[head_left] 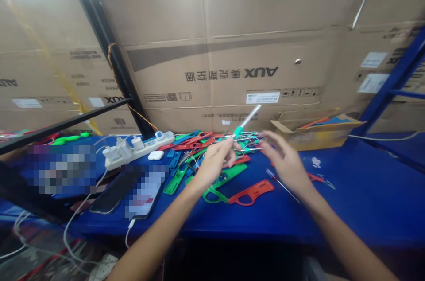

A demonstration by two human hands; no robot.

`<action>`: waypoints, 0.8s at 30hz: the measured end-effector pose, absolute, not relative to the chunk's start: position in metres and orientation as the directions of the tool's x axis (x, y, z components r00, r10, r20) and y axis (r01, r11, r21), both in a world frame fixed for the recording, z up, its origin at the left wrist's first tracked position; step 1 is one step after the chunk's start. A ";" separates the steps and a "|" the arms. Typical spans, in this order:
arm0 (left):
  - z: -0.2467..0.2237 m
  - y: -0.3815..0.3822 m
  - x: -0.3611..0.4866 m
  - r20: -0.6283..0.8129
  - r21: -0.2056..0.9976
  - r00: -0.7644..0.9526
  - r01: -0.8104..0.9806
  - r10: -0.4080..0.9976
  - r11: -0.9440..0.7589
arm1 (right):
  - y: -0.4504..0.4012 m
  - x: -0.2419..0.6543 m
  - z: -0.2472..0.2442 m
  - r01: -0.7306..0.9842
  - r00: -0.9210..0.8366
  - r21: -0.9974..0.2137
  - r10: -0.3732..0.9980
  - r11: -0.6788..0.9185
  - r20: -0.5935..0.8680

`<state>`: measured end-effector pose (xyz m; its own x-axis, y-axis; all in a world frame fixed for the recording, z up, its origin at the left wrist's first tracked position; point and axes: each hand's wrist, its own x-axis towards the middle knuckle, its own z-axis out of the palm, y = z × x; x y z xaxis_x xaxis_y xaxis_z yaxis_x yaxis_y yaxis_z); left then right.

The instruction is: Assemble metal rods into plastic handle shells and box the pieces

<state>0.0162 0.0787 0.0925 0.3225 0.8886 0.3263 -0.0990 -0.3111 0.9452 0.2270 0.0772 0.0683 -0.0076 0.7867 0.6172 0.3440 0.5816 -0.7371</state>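
My left hand [217, 159] is closed around the lower end of a silver metal lighter tube with a green collar [238, 130]; the tube points up and to the right. To its right, my right hand [288, 163] hovers at the pile's right side, fingers apart, with nothing visible in it. Below and between the hands lie an orange lighter handle shell [255, 191] and a green handle shell [232, 175]. More red, blue and green shells and metal tubes are heaped behind my left hand, which partly hides them. A thin screwdriver [282, 185] lies under my right wrist.
An open cardboard box [310, 139] holding coloured parts stands at the back right. On the left are a white power strip [139, 150], a white earphone case [156, 155] and two phones, one a dark phone [114, 192]. A cardboard wall rises behind the blue tabletop [375, 192].
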 end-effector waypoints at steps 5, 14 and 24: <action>0.061 0.032 0.023 0.104 0.863 0.347 -0.497 0.932 0.088 | 0.025 0.196 0.048 0.315 -0.272 -0.756 0.817 0.574 0.508; 0.017 -0.005 0.030 -0.033 0.953 0.536 -0.238 0.844 0.188 | 0.015 0.175 0.030 -0.064 -0.394 -0.997 0.919 -0.047 -0.019; 0.018 -0.004 -0.028 0.313 0.575 0.555 0.535 0.770 -0.619 | 0.021 0.201 0.030 -0.176 -0.311 -0.984 0.950 -0.039 0.018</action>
